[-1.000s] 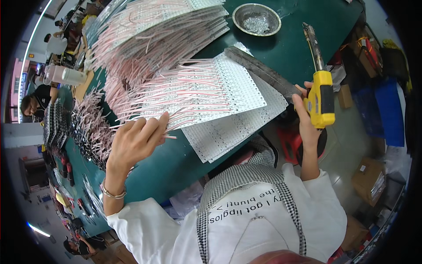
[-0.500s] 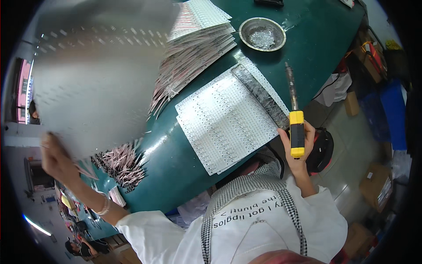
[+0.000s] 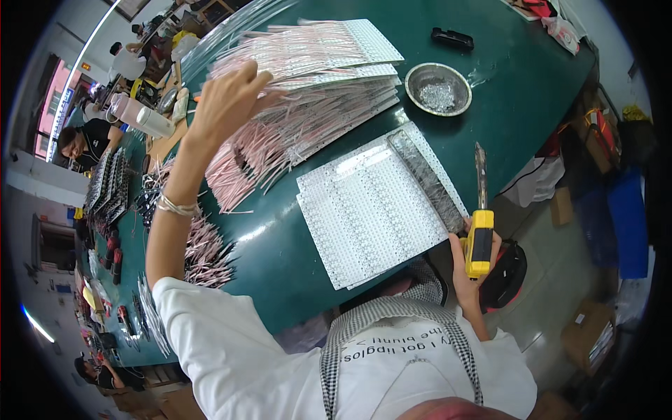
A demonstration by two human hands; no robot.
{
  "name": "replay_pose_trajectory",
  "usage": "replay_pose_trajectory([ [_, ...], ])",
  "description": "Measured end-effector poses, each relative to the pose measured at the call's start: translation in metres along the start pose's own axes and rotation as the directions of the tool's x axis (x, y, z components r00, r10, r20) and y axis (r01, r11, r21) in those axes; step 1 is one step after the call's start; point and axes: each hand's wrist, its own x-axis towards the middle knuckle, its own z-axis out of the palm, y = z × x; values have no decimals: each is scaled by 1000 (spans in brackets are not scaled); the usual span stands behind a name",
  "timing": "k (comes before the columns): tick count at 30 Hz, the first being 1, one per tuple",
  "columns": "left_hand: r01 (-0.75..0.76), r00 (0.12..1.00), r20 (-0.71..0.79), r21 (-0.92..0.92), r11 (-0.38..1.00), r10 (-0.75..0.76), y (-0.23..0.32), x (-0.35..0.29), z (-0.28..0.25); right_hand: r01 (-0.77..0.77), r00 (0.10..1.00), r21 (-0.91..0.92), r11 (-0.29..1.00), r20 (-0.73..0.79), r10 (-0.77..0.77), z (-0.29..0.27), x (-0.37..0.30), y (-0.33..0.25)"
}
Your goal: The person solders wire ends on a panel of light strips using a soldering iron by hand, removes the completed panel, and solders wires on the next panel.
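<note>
My left hand is raised over a stack of thin LED-strip-like circuit panels with many pink and white wires fanning from their left edges. Its fingers are loosely bent and partly apart, and no panel is lifted in them. In my right hand is a yellow-and-black soldering iron, held by its handle with the metal tip upward. Beside it lie white, dotted circuit panels without wires. A grey, rough-surfaced bar rests along their right side.
A metal bowl with silvery bits stands beyond the panels, near a black object. Loose pink wires lie heaped at left. Farther left are bottles and a seated person. A cardboard box sits on the floor at right.
The large panel my left hand held up in front of the view is down from there, and the wired stack shows. My left hand has moved up and right over the stack. My right hand keeps the iron.
</note>
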Motion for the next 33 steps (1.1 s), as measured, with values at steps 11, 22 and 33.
replay_pose_trajectory([
  [11,692,722,584,-625,361,-371,107,-118,18,-181,967,169,969,208,145,-27,20,-31],
  [22,662,640,714,-700,-267,-285,111,-127,44,52,908,-65,997,420,-20,-31,85,-132],
  [33,736,598,708,-671,-93,-375,126,-131,42,-317,676,76,945,717,170,73,49,-116],
])
